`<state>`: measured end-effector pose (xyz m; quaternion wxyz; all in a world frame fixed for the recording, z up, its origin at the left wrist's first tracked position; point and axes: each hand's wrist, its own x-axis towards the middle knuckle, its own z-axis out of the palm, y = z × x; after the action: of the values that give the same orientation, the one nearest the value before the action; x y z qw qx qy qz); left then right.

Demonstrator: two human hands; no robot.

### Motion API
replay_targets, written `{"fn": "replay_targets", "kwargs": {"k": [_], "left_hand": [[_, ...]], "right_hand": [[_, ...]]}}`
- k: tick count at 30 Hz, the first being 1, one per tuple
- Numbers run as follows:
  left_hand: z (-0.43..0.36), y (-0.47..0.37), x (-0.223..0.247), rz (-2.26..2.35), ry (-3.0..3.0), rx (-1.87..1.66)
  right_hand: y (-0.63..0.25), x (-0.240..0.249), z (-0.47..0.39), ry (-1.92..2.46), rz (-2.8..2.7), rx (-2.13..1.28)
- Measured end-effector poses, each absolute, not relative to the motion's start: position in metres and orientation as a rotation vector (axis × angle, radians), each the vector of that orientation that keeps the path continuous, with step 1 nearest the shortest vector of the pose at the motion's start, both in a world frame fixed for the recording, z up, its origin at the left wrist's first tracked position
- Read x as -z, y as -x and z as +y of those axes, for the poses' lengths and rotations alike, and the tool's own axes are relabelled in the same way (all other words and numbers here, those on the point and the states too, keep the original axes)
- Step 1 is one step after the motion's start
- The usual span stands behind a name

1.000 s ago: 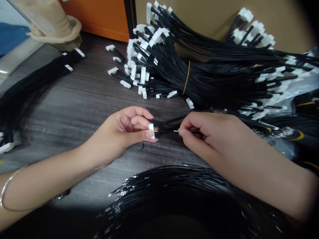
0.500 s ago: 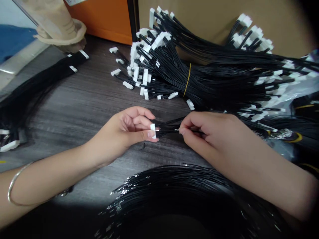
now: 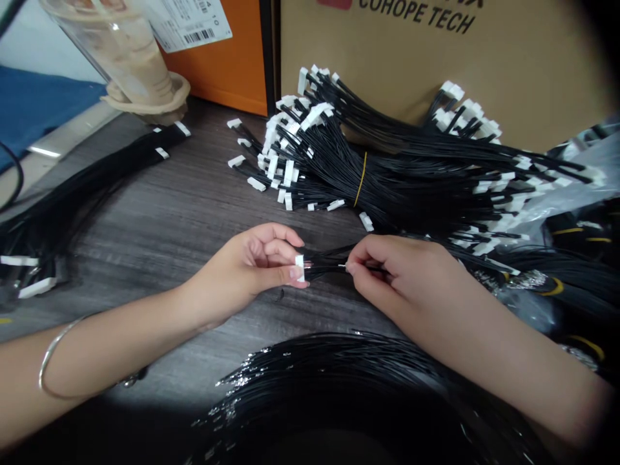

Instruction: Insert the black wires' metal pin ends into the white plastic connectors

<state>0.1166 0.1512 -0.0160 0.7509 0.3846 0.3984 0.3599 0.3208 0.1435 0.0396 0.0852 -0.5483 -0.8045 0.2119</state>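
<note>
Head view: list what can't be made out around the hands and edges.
White connector: head view, partly covered by the left hand; detail too small.
Pinched wire: head view, mostly hidden by the right hand.
Foreground wires: head view, lost in shadow and past the bottom edge.
Carton: head view, cut by top edge.

Wire bndl point(image 3: 402, 169) blocks bk; gap L.

The light is dim. Below the brown box point(image 3: 411, 71), the white plug point(image 3: 301, 263) looks bright but a bit fuzzy. Farther below the box, the counter point(image 3: 184, 361) has a soft shine, and loose wires point(image 3: 363, 381) fade into black shadow with twinkling tips point(image 3: 241, 381). Right of the box, the corner is dark and blurry.
</note>
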Motion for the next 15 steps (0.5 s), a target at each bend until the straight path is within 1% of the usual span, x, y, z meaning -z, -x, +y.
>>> {"fn": "replay_targets", "kwargs": {"k": [7, 15], "left_hand": [[0.151, -0.1169, 0.0143, 0.871, -0.82, -0.793], [0.1512, -0.1171, 0.0134, 0.872, -0.822, -0.799]], "right_hand": [[-0.3218, -0.0393, 0.1435, 1.615, -2.392, -0.683], [-0.3202, -0.0407, 0.1432, 1.63, -2.391, -0.668]]}}
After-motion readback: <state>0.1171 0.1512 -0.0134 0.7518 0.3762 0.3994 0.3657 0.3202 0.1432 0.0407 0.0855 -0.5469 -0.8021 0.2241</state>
